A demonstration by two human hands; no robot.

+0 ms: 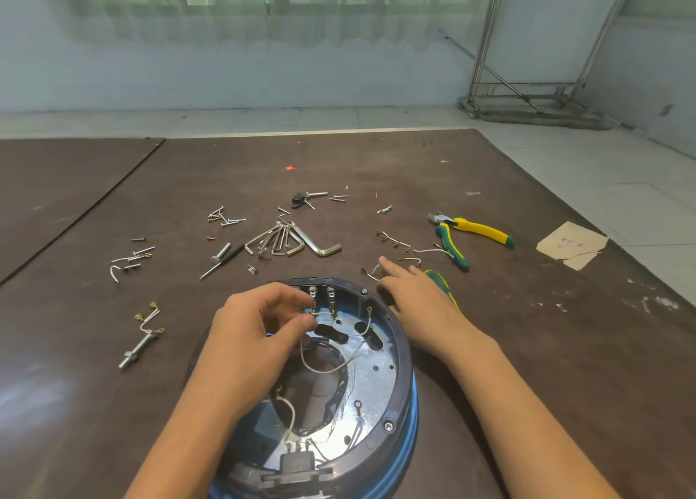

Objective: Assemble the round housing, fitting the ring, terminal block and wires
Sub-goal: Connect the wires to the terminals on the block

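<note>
Pinching a white wire (322, 313) inside the round housing (400, 348) with the left hand (260, 321), stretching the right hand (414, 291), fingers straight, over a loose wire (372, 272) alongside.

I can read no writing; the faint marks on the paper scrap (570, 244) on my bench (376, 159) are too small.

Dark brown desk (583, 348), scuffed, seamed at far left. Bears the round housing (380, 378) at the near edge. Beyond it, a fan of hex keys (286, 240), scattered screws (226, 218) and a small black part (297, 199), perhaps a terminal block. Right: yellow-green pliers (478, 229), short wires (429, 251), torn paper (570, 244). Left: more wires, a bolt (137, 349).
</note>
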